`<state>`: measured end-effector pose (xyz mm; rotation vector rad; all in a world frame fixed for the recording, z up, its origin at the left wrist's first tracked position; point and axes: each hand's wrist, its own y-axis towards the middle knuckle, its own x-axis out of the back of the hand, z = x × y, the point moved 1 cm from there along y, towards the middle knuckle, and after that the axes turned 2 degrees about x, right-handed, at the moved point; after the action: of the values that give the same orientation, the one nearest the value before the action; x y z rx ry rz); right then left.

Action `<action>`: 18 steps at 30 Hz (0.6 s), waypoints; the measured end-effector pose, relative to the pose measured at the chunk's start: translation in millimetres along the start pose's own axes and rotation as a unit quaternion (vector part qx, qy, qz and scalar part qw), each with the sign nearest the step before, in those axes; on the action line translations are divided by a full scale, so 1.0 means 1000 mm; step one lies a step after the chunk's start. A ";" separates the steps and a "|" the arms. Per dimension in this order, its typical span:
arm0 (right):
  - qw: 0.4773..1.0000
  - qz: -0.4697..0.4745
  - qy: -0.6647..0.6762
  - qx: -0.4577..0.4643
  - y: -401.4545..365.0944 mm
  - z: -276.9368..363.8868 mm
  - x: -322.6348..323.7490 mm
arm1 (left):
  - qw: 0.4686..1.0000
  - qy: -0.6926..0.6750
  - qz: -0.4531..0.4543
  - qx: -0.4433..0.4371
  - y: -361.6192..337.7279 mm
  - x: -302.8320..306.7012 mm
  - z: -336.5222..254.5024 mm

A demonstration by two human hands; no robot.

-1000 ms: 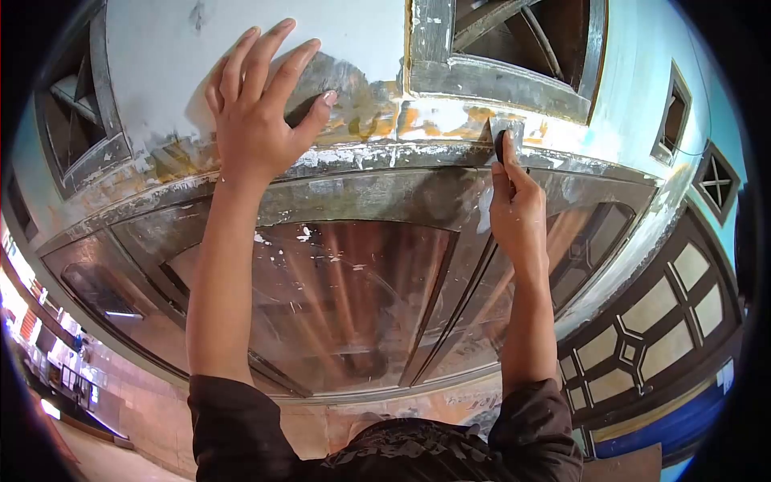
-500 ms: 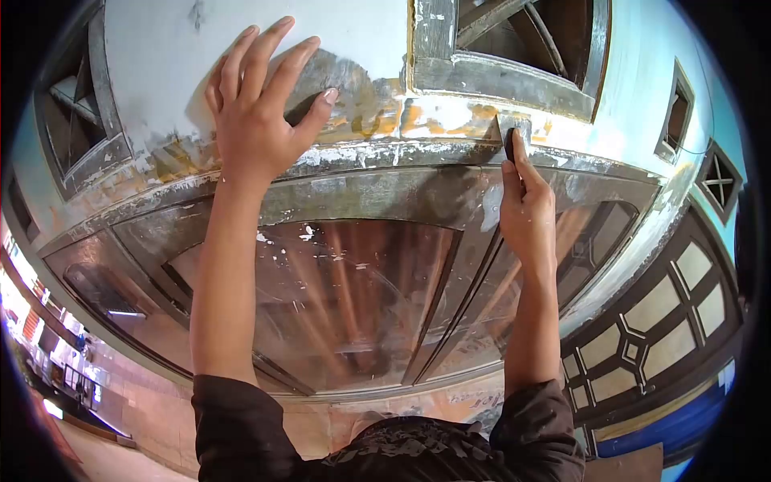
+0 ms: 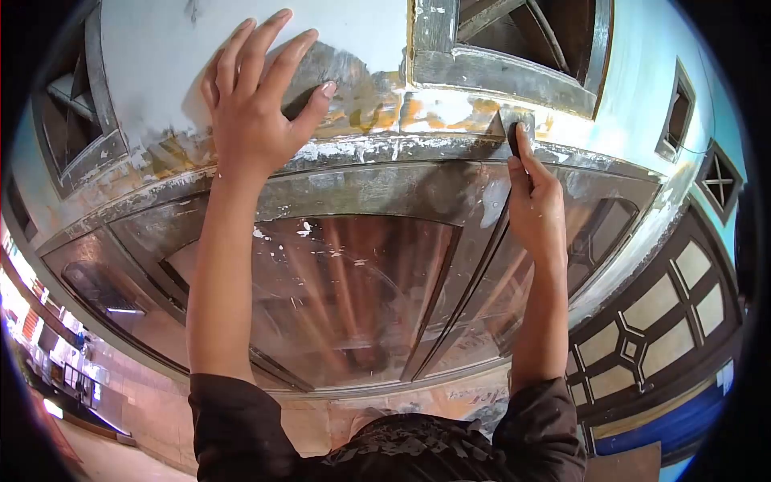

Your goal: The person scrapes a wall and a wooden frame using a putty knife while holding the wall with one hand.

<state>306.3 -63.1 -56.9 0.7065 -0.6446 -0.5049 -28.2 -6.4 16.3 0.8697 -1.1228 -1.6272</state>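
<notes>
My left hand (image 3: 255, 120) lies against the white wall (image 3: 345, 24), fingers spread, beside a grey bare patch (image 3: 341, 68). In my right hand (image 3: 536, 189) is a scraper (image 3: 506, 127) with a dark handle, gripped between thumb and fingers. Its flat blade touches the strip of wall (image 3: 442, 112) with patchy white and orange paint, just above the wooden frame. Flaking white paint marks the top edge of that frame (image 3: 361, 150). My palm hides much of the handle.
Below are brown window panels (image 3: 353, 281) with glass and paint specks. A wooden vent frame (image 3: 514, 72) sits above the scraper, and another vent (image 3: 76, 96) at left. A panelled door (image 3: 658, 321) stands at lower right, over a tiled floor (image 3: 152, 410).
My right hand and the scraper have shifted slightly to the right along the painted strip. My left hand stays spread on the wall, nearly in place.
</notes>
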 end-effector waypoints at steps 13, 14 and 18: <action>0.998 0.048 0.032 0.033 0.012 -0.019 0.010 | 1.000 0.000 0.000 0.005 -0.002 -0.003 0.001; 0.998 0.049 0.031 0.033 0.011 -0.023 0.011 | 1.000 0.001 0.000 0.003 -0.002 -0.003 0.001; 0.997 0.053 0.009 0.050 0.018 -0.025 0.014 | 1.000 0.006 -0.012 0.003 -0.002 -0.005 0.002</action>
<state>336.8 -49.0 -53.7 0.7657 -0.6892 -0.3699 -29.2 -1.0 14.8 0.9004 -1.1132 -1.6368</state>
